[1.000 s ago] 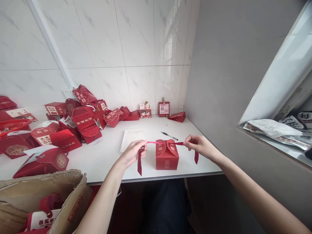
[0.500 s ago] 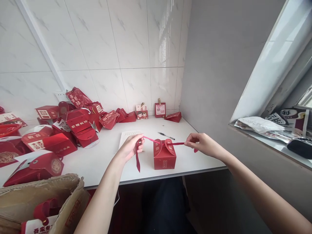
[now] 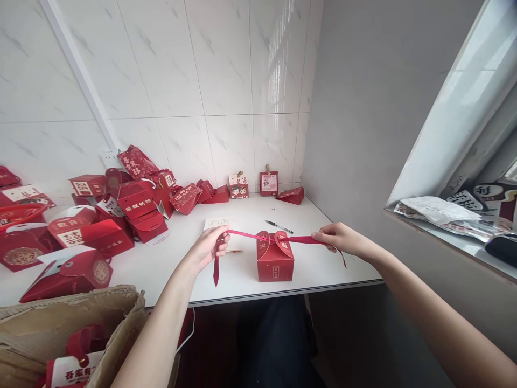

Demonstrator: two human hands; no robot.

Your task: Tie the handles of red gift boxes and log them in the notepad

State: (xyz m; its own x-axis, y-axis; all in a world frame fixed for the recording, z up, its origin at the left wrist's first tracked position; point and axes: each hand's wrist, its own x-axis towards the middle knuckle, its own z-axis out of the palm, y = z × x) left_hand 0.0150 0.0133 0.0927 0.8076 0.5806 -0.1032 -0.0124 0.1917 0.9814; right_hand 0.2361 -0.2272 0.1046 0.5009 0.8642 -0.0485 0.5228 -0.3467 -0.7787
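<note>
A small red gift box (image 3: 275, 269) stands upright near the table's front edge, its rounded top flaps folded together. Through the flaps runs a red ribbon (image 3: 247, 234), stretched out to both sides. My left hand (image 3: 210, 247), left of the box, pinches one end, and a loose tail hangs below the fingers. On the other side my right hand (image 3: 334, 238) is closed on the opposite end, with a short tail drooping beneath it. Neither hand touches the box.
Behind the box lie a pen (image 3: 278, 226) and a sheet of paper (image 3: 220, 222) on the white table (image 3: 242, 288). Many red boxes (image 3: 139, 199) are heaped at the left. A cardboard carton (image 3: 117, 307) stands front left; papers (image 3: 436, 210) lie on the right-hand sill.
My hands have moved farther apart, the left one leftward and the right one slightly rightward. More ribbon shows on both sides of the box. The view has shifted a little.
</note>
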